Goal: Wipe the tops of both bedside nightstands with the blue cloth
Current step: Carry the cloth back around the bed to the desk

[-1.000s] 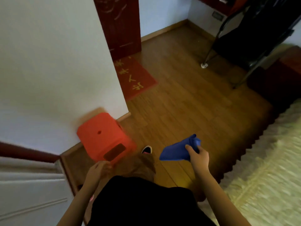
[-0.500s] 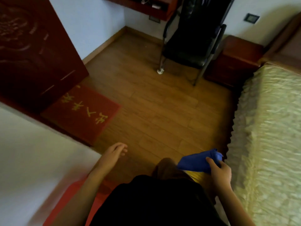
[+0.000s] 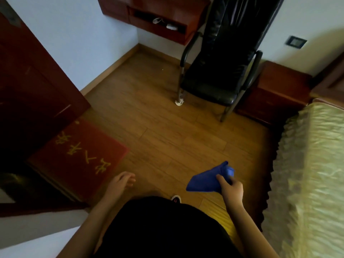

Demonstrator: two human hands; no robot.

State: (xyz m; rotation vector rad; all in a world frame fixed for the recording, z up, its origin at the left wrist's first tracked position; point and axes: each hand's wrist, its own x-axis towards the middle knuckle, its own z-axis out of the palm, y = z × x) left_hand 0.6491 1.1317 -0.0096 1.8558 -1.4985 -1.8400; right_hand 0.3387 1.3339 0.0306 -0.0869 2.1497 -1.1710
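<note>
My right hand (image 3: 231, 189) grips a folded blue cloth (image 3: 206, 179), held above the wooden floor at waist height. My left hand (image 3: 121, 182) hangs free with fingers apart and nothing in it. A dark red-brown nightstand (image 3: 279, 90) stands at the far right, between a black chair and the head of the bed. Its top looks bare. It is well ahead of both hands. Only this one nightstand is in view.
A black chair (image 3: 217, 79) with metal legs stands left of the nightstand. The bed with a pale yellow-green cover (image 3: 312, 174) runs along the right. A red doormat (image 3: 78, 157) lies at the left by a dark door (image 3: 33, 86). A wall-mounted red-brown shelf (image 3: 160, 19) is at top.
The view has swung right, away from the orange stool and white wall, toward the chair, nightstand and bed. My left hand has come forward. The cloth stays in my right hand.
</note>
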